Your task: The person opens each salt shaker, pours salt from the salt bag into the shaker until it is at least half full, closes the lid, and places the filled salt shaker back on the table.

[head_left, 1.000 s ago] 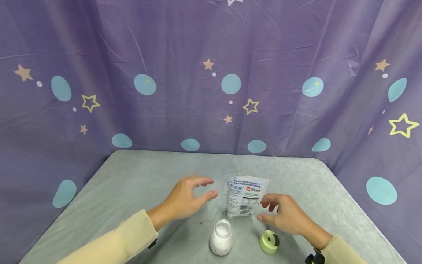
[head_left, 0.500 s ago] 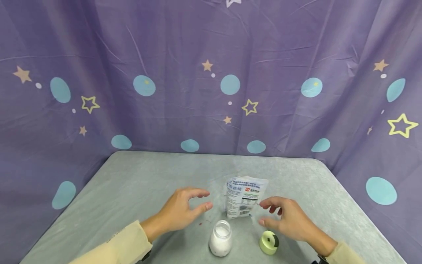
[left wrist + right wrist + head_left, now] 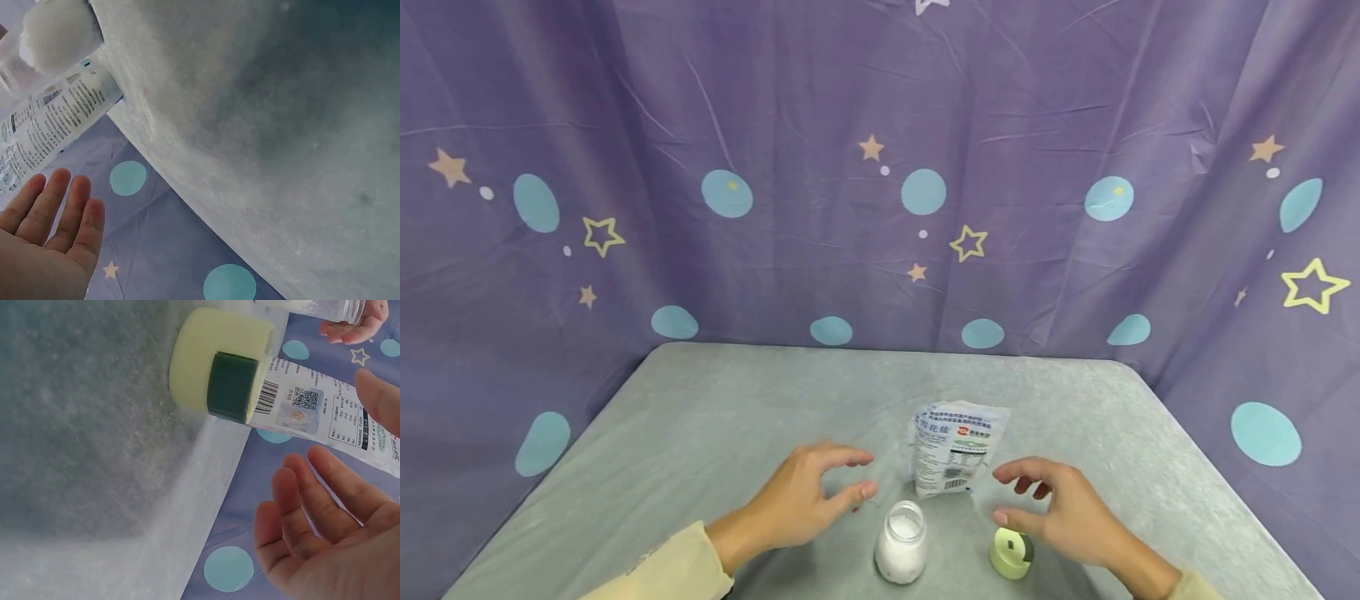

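A small glass jar (image 3: pixel 902 543) filled with white grains stands upright and uncapped near the front of the table. Behind it a white printed plastic bag (image 3: pixel 958 450) stands by itself. To the right of the jar lies a light green cap (image 3: pixel 1011 553) with a dark green patch, seen large in the right wrist view. My left hand (image 3: pixel 801 496) hovers left of the jar, fingers relaxed and holding nothing. Above and beside the cap, my right hand (image 3: pixel 1063 512) is held loosely with its fingers apart, partly covering the cap's edge from the head view.
A grey cloth-like table (image 3: pixel 760 400) with rounded far corners carries these things. Behind and around it hangs a purple curtain (image 3: pixel 820 217) with stars and blue dots.
Both hands have drawn back toward the person, the left also moving left, away from the bag. The jar, bag and cap have stayed in place.
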Motion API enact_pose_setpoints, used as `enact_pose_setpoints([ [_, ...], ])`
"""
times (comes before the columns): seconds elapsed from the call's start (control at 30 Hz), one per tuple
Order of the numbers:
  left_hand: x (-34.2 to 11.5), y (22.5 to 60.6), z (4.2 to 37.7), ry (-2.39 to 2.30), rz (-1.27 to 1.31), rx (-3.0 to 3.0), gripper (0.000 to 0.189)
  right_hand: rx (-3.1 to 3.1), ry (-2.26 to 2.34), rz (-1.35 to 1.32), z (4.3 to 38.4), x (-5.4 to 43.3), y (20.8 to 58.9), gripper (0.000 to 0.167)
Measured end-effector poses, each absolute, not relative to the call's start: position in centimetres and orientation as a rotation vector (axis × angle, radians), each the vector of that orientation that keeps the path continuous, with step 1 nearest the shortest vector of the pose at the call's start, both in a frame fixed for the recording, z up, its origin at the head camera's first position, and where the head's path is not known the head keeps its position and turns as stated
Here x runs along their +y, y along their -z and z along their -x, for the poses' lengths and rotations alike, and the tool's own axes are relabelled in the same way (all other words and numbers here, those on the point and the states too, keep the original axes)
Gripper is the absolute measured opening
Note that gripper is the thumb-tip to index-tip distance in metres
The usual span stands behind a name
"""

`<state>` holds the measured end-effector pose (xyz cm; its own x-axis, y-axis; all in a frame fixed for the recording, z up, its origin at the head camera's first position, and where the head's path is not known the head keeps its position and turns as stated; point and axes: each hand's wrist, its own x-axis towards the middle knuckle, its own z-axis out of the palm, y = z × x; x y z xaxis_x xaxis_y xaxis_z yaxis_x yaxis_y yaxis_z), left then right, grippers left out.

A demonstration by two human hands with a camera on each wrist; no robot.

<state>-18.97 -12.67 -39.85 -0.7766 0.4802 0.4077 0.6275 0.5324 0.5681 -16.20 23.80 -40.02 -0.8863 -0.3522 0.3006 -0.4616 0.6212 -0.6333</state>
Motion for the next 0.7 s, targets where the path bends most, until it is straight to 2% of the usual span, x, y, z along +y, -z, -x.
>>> enact_pose_setpoints([
  [0.33,-13.4,40.6,18.4,1.139,0.998,-2.599,0.039,-2.715,-1.201,-0.634,15.1,24.3,40.5,0.034],
  [0.7,-13.5,41.0,18.1,1.168,1.044,-2.609,0.04,-2.751,-1.277,-0.614,14.5,25.0,41.6,0.049],
])
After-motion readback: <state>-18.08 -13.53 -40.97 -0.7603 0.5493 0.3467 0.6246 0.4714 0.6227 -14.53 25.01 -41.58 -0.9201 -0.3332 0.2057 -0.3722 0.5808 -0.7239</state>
